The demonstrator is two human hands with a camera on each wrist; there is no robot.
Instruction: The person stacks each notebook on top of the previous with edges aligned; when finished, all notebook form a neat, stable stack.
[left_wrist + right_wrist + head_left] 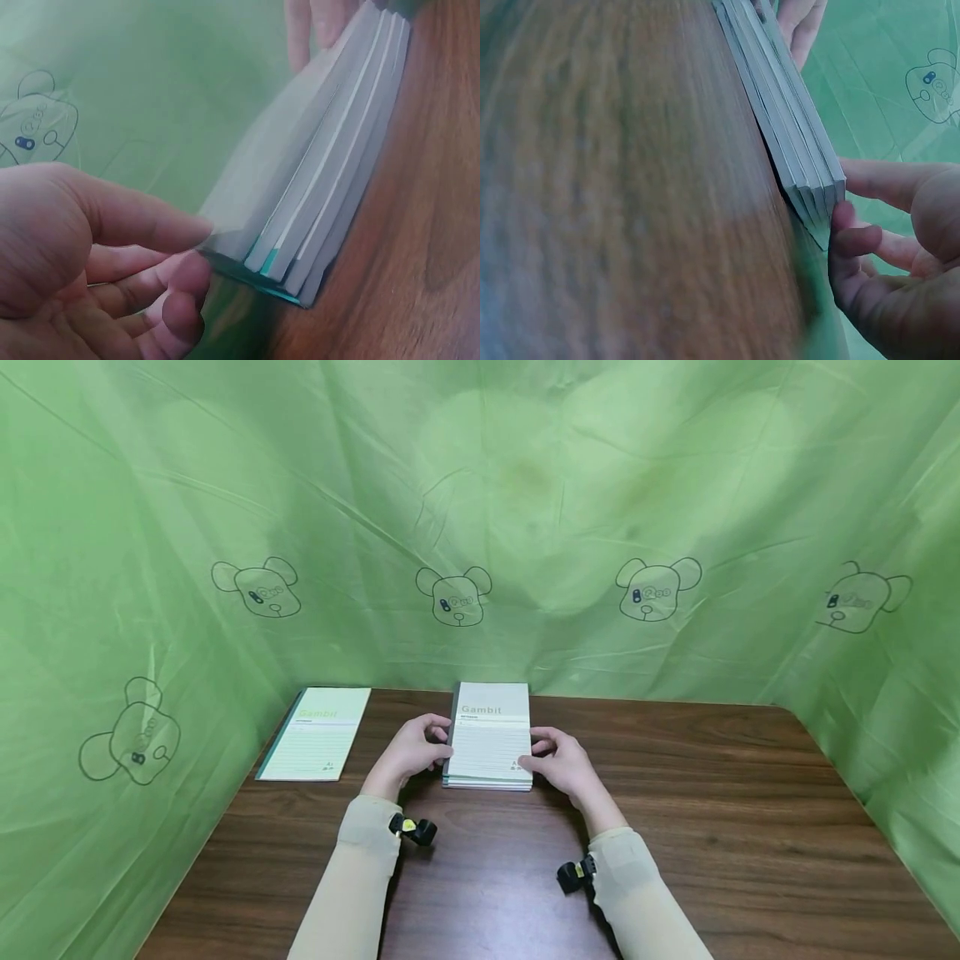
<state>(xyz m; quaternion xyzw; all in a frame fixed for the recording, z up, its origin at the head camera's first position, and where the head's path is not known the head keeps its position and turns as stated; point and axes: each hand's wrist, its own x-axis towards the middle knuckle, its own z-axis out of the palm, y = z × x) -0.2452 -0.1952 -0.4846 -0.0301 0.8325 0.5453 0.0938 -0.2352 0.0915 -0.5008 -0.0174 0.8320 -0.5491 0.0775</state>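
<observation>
Notebook stack point(491, 743) sits between left hand point(411, 747) and right hand point(561, 764), fingers point(183, 311) curled narrowly, gripping its sides.

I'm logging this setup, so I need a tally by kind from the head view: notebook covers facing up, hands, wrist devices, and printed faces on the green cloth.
Notebook covers: 2 (left notebook, top notebook)
Hands: 2 (left hand, right hand)
Wrist devices: 2 (left device, right device)
Printed faces: 5
Total: 11
Lower notebooks under the top one aren't counted: only edges show.
</observation>
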